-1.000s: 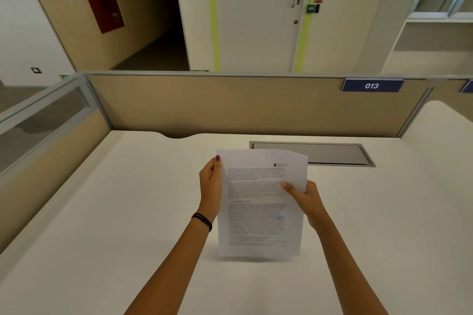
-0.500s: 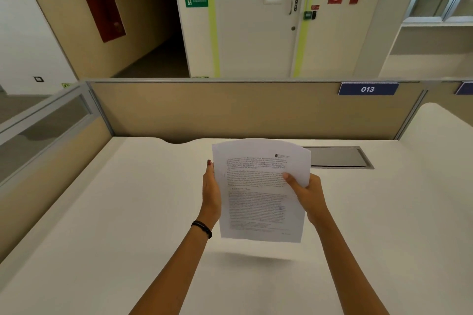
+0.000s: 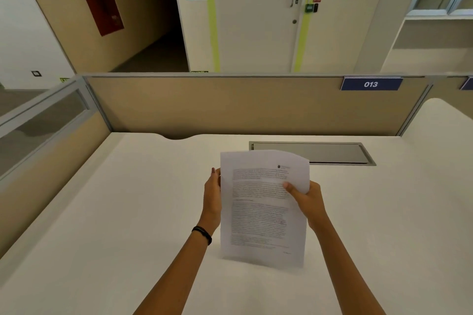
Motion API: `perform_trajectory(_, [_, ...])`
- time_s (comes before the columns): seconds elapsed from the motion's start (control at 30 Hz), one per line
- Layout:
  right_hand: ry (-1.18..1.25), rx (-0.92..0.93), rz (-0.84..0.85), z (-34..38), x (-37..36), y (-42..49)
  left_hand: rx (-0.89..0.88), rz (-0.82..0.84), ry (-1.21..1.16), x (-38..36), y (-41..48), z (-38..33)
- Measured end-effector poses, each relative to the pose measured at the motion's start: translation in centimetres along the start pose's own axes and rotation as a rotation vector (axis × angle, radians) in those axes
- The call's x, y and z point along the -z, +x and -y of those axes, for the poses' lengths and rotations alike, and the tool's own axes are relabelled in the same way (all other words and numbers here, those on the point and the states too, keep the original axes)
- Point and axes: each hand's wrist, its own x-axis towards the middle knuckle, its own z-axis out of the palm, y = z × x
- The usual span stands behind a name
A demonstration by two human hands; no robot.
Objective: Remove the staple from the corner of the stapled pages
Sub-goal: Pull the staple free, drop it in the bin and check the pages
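The stapled pages (image 3: 263, 210) are white sheets of printed text, held upright in front of me, their lower edge low over the white desk (image 3: 128, 212). My left hand (image 3: 213, 197) grips their left edge near the top, fingers behind the paper. My right hand (image 3: 305, 199) holds the right edge, thumb on the front over the text. The top right corner curls backward. The staple is too small to make out.
A grey metal cable flap (image 3: 311, 153) is set into the desk behind the pages. Tan partition panels (image 3: 243, 105) wall the desk at the back and left, with a blue "013" label (image 3: 371, 83). A second desk surface curves in at the right.
The pages were lifted higher half a second ago and have come back down toward the desk, tilting slightly. Both hands kept their grip throughout.
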Motion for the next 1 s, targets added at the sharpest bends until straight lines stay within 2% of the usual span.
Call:
perform_trajectory(0.1, [0.021, -0.005, -0.036, 0.4, 0.1, 0.4, -0.083, -0.049, 0.087, 0.5, 0.1, 0.5])
perform_trajectory(0.33, [0.030, -0.036, -0.044, 0.5, 0.2, 0.7, -0.062, -0.146, 0.028, 1.2, 0.3, 0.4])
perform_trajectory(0.67, [0.025, -0.043, -0.046, 0.6, 0.1, 0.7, -0.047, -0.109, -0.022, 1.5, 0.4, -0.1])
perform_trajectory(1.0, [0.006, -0.011, 0.001, 0.7, 0.0, 0.6, -0.098, -0.070, 0.050, 0.9, 0.7, -1.0])
